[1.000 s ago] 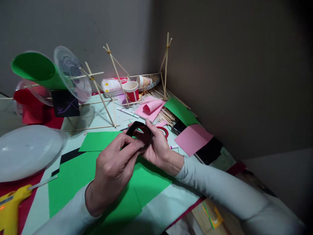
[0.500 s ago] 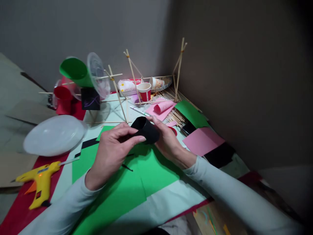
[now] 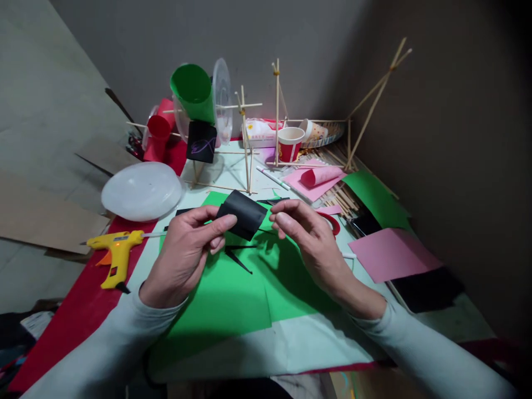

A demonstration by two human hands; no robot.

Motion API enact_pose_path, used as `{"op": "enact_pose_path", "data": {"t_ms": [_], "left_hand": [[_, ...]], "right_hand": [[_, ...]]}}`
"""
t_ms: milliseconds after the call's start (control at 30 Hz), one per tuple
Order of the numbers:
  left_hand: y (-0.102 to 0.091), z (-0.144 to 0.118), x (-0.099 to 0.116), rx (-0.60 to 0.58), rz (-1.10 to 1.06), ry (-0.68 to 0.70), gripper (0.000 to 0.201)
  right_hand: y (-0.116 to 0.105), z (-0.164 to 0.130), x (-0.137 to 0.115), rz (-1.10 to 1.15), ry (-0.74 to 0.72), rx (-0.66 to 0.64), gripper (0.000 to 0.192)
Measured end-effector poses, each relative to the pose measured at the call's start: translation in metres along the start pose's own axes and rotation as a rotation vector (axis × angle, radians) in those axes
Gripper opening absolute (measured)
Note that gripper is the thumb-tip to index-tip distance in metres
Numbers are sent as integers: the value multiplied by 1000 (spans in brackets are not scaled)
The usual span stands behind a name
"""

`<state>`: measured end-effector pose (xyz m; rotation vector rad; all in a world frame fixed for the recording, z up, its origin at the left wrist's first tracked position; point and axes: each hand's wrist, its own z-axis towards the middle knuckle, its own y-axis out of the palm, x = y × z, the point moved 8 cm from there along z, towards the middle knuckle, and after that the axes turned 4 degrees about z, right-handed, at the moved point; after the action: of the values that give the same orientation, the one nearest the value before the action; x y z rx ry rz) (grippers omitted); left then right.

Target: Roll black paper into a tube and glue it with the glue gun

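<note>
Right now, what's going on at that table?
A person pinches a curled black piece in the left hand. The right hand hovers just beside it, fingers bent, seemingly not touching it. Green paper lies beneath the hands, with a thin black strip on it. A yellow glue gun lies off to the left.

Surrounding Materials on the Worktable

A red-and-white, tapered paper cup point(image 3: 291, 146) is standing upright beside a tipped, dotted paper cup point(image 3: 314, 132). A white-and-red, soft plastic packet point(image 3: 261, 133) is lying to their left. A pink paper roll point(image 3: 322, 175) is resting on a flat pink paper sheet point(image 3: 306, 191). A green rectangular paper sheet point(image 3: 376, 200) is partly covering slender, pale wooden sticks point(image 3: 341, 198).
</note>
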<state>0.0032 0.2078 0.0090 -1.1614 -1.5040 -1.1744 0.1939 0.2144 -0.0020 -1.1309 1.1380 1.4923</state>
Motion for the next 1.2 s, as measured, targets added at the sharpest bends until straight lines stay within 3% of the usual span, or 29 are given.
{"op": "enact_pose_path", "data": {"t_ms": [167,433,500,667,767,1200], "left_hand": [[3,-1,-12,28,36,6,23],[4,-8,-17,3,182,-7,19],[2,-9,-9,18,272,83,18],[2,-21,23,170,614,496,12],[8,-31,31,200,742,674,15],[13,-43,35,181,768,804,14]], "right_hand": [[18,-6,14,22,122,-91,24],[16,-8,32,222,247,-34,30],[14,-7,36,298,282,-18,30],[16,-7,42,397,341,-9,29],[21,-9,45,449,376,-24,30],[25,-16,42,467,371,-15,28]]}}
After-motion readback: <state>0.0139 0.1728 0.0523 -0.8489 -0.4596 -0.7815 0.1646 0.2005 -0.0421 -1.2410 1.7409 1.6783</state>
